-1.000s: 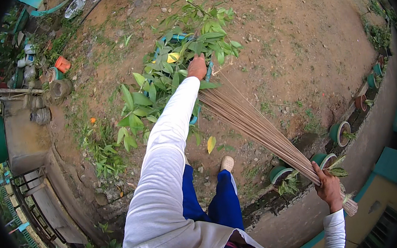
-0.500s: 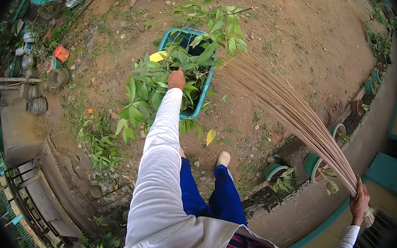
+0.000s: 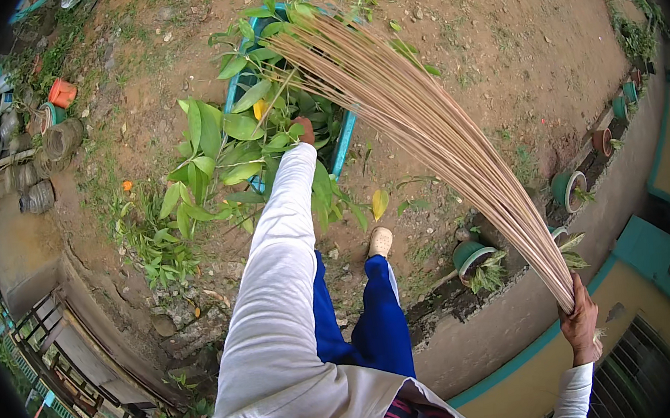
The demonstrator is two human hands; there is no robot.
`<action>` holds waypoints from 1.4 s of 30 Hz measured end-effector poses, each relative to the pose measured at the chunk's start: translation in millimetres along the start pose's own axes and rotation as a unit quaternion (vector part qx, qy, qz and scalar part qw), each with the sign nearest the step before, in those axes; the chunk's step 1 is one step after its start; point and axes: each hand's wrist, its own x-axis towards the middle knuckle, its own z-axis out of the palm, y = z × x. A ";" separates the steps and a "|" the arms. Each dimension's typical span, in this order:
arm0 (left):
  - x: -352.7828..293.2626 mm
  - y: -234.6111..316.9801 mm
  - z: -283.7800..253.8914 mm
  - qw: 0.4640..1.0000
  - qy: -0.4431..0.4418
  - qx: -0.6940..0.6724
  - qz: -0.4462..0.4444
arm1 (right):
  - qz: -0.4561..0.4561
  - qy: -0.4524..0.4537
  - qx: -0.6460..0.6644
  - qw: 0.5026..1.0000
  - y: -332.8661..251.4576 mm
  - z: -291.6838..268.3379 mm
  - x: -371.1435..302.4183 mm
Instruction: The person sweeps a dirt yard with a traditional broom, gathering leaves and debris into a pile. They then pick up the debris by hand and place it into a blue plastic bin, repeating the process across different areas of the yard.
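A stick broom [image 3: 427, 119] slants from the lower right up to a blue-green bin [image 3: 345, 147]. Half a second ago its splayed tips stood to the bin's right; now they overlap its far part, so broom and leaves seem to meet in one spot, though contact is unclear. The right hand [image 3: 580, 322] has its fingers wrapped around the broom's narrow end. The left hand [image 3: 306, 130] reaches into the leafy branches [image 3: 242, 127] that fill the bin and spill over its left side; its fingers are hidden, so I cannot tell whether they pinch a stem.

Below lies bare, stony dirt [image 3: 514, 55], with a yellow leaf [image 3: 380, 203] near one pale shoe [image 3: 380, 242] and loose greenery [image 3: 157, 246] to the left. Farther out, potted plants [image 3: 469, 256] line a low wall [image 3: 477, 344] at right, and an orange bucket [image 3: 62, 93] sits at upper left.
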 end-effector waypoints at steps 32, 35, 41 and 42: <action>-51.5 -79.1 -37.4 0.954 -0.117 0.177 0.210 | -0.143 -0.120 -0.260 0.947 -158.6 -51.8 188.1; -35.5 -78.5 -23.2 0.965 -0.007 0.108 0.241 | -0.142 -0.103 -0.282 0.943 -168.1 -43.0 201.2; -1.4 -81.5 7.2 0.967 0.026 -0.026 0.252 | -0.150 -0.069 -0.305 0.938 -216.1 -34.7 212.1; -5.8 -85.4 -1.2 0.963 0.030 -0.029 0.266 | -0.145 -0.065 -0.302 0.940 -211.8 -33.7 208.1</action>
